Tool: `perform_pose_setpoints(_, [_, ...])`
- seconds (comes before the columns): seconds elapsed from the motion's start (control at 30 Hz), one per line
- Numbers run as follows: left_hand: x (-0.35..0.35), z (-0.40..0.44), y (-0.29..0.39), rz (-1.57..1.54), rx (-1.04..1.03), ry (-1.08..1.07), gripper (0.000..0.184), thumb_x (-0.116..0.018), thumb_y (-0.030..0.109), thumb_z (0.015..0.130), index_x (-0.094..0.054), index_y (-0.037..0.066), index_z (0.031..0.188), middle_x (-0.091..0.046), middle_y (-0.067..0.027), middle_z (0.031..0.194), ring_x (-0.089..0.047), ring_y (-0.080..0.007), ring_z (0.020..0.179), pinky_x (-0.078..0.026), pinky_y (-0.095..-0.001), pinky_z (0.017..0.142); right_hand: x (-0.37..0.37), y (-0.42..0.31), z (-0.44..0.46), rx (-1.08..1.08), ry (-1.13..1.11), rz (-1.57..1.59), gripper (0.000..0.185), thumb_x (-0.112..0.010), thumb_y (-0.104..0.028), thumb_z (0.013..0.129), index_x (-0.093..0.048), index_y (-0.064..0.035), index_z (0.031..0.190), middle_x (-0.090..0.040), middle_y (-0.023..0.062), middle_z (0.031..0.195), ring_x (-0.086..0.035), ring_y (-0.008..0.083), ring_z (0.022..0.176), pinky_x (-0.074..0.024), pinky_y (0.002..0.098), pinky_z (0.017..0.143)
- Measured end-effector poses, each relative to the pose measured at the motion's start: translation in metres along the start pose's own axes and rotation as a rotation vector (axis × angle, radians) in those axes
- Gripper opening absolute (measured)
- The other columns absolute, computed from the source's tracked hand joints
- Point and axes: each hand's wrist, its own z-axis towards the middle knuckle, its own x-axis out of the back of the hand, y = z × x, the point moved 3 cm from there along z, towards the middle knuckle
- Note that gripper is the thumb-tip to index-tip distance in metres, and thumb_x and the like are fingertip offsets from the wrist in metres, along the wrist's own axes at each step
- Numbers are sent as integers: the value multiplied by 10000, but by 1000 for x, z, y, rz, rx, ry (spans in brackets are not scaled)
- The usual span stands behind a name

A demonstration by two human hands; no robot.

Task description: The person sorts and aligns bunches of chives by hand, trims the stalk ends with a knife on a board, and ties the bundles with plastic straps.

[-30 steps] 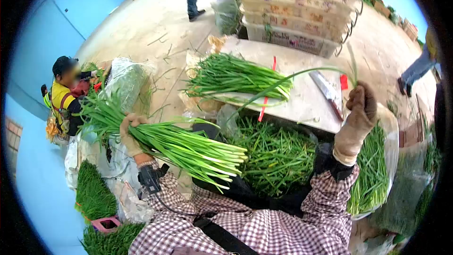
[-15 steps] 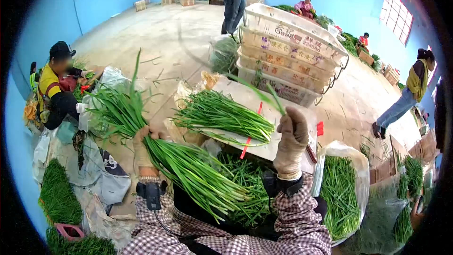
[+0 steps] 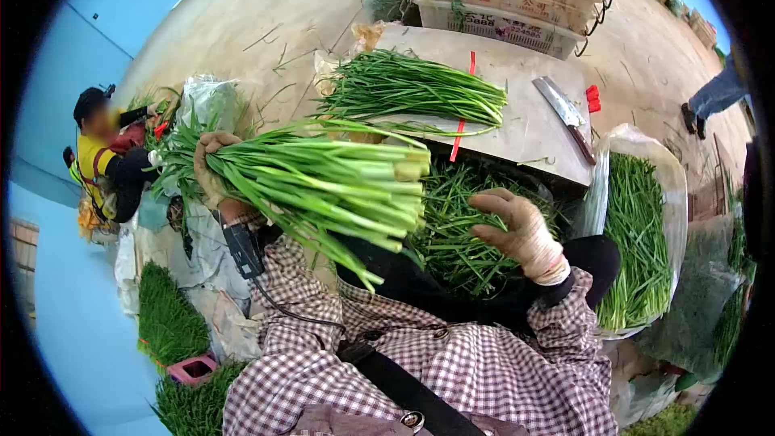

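Note:
My gloved left hand (image 3: 212, 168) is wrapped round the leafy part of a large bunch of garlic chives (image 3: 323, 186). The pale cut ends point right, blurred by motion. To the right, my gloved right hand (image 3: 517, 230) has its fingers apart with nothing in them, over a heap of loose chives (image 3: 460, 226) near my lap. Beyond the held bunch, another chive bundle (image 3: 420, 90) lies on a board (image 3: 533, 73) across a red tie strip (image 3: 458, 133). A knife (image 3: 565, 117) rests on the board's right side.
Stacked white crates (image 3: 500, 0) stand behind the board. A plastic-lined container of chives (image 3: 638, 234) is at my right. At left, a co-worker in yellow (image 3: 105, 153) sits beside plastic bags, with more chives (image 3: 169, 315) on the floor. A person's leg (image 3: 714, 97) shows at far right.
The view has tilted down. My left hand has raised and levelled the bunch. My right hand has lowered, and the few stalks it held are gone from its fingers.

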Motion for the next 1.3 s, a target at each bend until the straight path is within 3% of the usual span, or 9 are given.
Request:
perform_pose_setpoints(0.33, [17,33,-7,337,-222,117,112,-650,148,872,-612,63,808,-610,-11,670,-588,-185,729,-522,-324,758,-59,-35,31,-488,-214,890,222,-584,-202,970,-653,-4,1042,-579,-17,730,-481,56,571,-400,212,511])
perform_pose_setpoints(0.43, [14,35,-10,497,-334,192,110,-630,149,881,-605,65,815,-597,-12,657,-588,-192,717,-522,-330,757,-24,-39,17,-198,-273,887,245,-601,-248,955,-673,-14,946,-594,9,750,-495,53,625,-389,235,538])
perform_pose_setpoints(0.53, [66,55,44,-316,70,181,136,-590,178,915,-614,74,830,-635,-37,775,-600,-181,820,-501,-317,824,5,-10,-22,-120,-277,1040,207,-606,-203,953,-692,-15,960,-595,-6,741,-507,66,621,-401,231,534])
perform_pose_setpoints(0.57, [75,55,50,194,-35,80,134,-583,184,924,-609,73,854,-639,-43,824,-598,-172,864,-493,-313,850,14,1,-34,-152,-266,1053,211,-621,-203,946,-694,-6,969,-606,0,743,-513,67,625,-410,234,538])
perform_pose_setpoints(0.63, [84,48,55,835,-298,28,130,-578,187,932,-603,70,882,-641,-46,868,-597,-162,904,-486,-307,875,29,17,-43,-180,-341,805,221,-654,-215,929,-698,-8,996,-618,9,738,-537,69,650,-434,235,566])
perform_pose_setpoints(0.77, [74,42,27,282,-276,-19,121,-588,177,932,-604,62,898,-631,-33,852,-605,-160,888,-489,-294,870,4,69,-47,-468,-522,-779,512,-728,-297,831,-566,-158,1298,-652,116,1165,-668,253,971,-521,391,846])
perform_pose_setpoints(0.8, [67,42,23,215,-249,-29,119,-591,174,931,-604,60,902,-629,-30,848,-606,-160,885,-490,-290,868,9,82,-42,-485,-440,-695,735,-774,-298,752,-462,-182,1407,-586,82,1293,-617,307,1095,-502,429,907])
perform_pose_setpoints(0.97, [12,40,5,77,-128,-10,111,-604,161,930,-604,50,923,-617,-14,828,-615,-157,865,-495,-274,861,70,135,-10,-395,164,-505,470,-704,-295,842,-596,-160,1280,-592,100,1290,-600,299,1135,-478,424,950])
perform_pose_setpoints(1.3, [-128,43,-82,358,-65,-247,185,-615,40,909,-569,12,1086,-565,-39,846,-527,-136,701,-492,-314,831,79,226,44,-826,-3,-632,390,-592,-387,916,-634,-180,1245,-564,83,1365,-561,300,1218,-432,447,1045])
